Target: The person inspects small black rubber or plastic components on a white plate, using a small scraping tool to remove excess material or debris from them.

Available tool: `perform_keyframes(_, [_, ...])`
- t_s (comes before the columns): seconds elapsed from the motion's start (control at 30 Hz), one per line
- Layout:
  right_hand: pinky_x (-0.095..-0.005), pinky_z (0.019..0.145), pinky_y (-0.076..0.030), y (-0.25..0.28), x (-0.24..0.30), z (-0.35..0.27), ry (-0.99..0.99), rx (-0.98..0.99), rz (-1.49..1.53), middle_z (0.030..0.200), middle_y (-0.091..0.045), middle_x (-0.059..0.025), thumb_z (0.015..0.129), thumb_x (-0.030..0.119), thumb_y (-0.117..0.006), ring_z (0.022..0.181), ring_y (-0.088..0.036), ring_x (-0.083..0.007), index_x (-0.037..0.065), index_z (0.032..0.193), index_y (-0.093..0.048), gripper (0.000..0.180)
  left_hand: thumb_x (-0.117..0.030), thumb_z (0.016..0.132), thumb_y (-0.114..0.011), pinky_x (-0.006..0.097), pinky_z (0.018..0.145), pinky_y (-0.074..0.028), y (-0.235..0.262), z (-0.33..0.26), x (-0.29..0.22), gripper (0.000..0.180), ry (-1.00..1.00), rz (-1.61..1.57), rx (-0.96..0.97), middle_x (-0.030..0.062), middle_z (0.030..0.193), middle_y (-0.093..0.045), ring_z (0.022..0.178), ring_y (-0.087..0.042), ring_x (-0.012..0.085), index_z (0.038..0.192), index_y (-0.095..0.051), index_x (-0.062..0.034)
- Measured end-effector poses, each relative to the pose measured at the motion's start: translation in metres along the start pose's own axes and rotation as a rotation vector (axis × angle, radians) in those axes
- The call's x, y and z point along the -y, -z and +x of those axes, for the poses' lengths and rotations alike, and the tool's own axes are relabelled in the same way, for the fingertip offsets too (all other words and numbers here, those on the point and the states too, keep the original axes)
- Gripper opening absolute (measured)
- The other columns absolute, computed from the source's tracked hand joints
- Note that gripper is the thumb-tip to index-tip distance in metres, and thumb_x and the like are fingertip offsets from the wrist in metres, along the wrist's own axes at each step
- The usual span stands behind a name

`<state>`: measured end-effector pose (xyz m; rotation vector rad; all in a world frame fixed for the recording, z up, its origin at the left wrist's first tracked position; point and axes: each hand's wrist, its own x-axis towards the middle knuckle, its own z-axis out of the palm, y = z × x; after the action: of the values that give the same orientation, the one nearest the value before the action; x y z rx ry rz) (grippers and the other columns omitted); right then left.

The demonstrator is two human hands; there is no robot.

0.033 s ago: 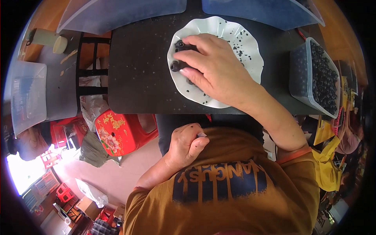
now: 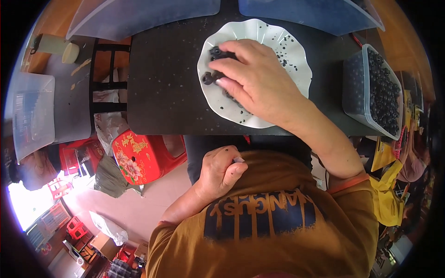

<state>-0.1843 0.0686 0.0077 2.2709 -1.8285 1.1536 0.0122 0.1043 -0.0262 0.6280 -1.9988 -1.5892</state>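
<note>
Right hand (image 2: 257,81): fingers (image 2: 227,67) curled down on a clump of small black pieces (image 2: 214,53) at the left of a white plate (image 2: 296,60); whether they grip any cannot be told. The plate sits on a black desk (image 2: 162,88). Left hand (image 2: 222,169): fingers closed in a loose fist against the shirt (image 2: 278,231). A clear tub (image 2: 371,92) of black pieces stands right of the plate.

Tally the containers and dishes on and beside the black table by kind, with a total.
White plate: 1, under the right hand
Clear tub of dark round pieces: 1
Clear lids or trays at the far edge: 2
Empty-looking clear bin at left: 1
Total: 5
</note>
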Motion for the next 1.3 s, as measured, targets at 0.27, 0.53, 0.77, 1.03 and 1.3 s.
perform_keyframes(0.27, [-0.0380,0.078,-0.044,0.022,-0.032,-0.017,-0.072,0.024,-0.044,0.095,-0.057,-0.0121,0.071,0.004,-0.061,0.089,-0.053,-0.0300,0.002,0.085,-0.060,0.014,-0.032,0.085,-0.056,0.032,0.048,-0.040,-0.002,0.003,0.006,0.036,0.034,0.010,0.019,0.0099,0.060,-0.049,0.052,-0.049,0.0269,0.068,-0.048,-0.0013])
perform_keyframes(0.53, [-0.0364,0.073,-0.043,0.019,-0.013,-0.001,-0.006,0.048,0.017,0.082,-0.057,-0.0071,0.072,0.004,-0.059,0.082,-0.053,-0.0263,0.003,0.078,-0.060,0.007,-0.032,0.085,-0.056,0.033,0.049,-0.041,-0.005,0.014,0.002,0.035,0.033,-0.002,0.074,0.0110,0.061,-0.049,0.054,-0.050,0.0285,0.070,-0.050,-0.0006])
perform_keyframes(0.77, [-0.0355,0.072,-0.042,0.016,-0.009,0.005,-0.011,0.312,-0.174,0.079,-0.056,-0.0054,0.073,0.010,-0.059,0.082,-0.053,-0.0225,0.005,0.072,-0.062,0.006,-0.031,0.085,-0.056,0.033,0.051,-0.042,0.000,0.012,0.001,0.034,0.040,0.013,0.100,0.0116,0.063,-0.050,0.055,-0.051,0.0290,0.073,-0.051,0.0001])
perform_keyframes(1.03, [-0.0370,0.075,-0.040,0.017,-0.008,0.002,-0.115,0.340,-0.178,0.081,-0.054,-0.0070,0.071,0.011,-0.064,0.082,-0.052,-0.0258,0.005,0.082,-0.060,0.013,-0.033,0.085,-0.056,0.034,0.050,-0.042,0.000,0.012,0.000,0.035,0.034,0.052,0.115,0.0121,0.063,-0.050,0.055,-0.051,0.0296,0.074,-0.051,0.0005])
perform_keyframes(1.3, [-0.0363,0.075,-0.040,0.010,-0.012,0.001,-0.040,0.285,-0.158,0.081,-0.054,-0.0071,0.072,0.013,-0.063,0.081,-0.052,-0.0246,0.005,0.082,-0.058,0.014,-0.032,0.085,-0.056,0.034,0.050,-0.042,-0.003,0.011,-0.002,0.035,0.037,0.057,0.121,0.0121,0.062,-0.049,0.054,-0.051,0.0293,0.073,-0.051,0.0007])
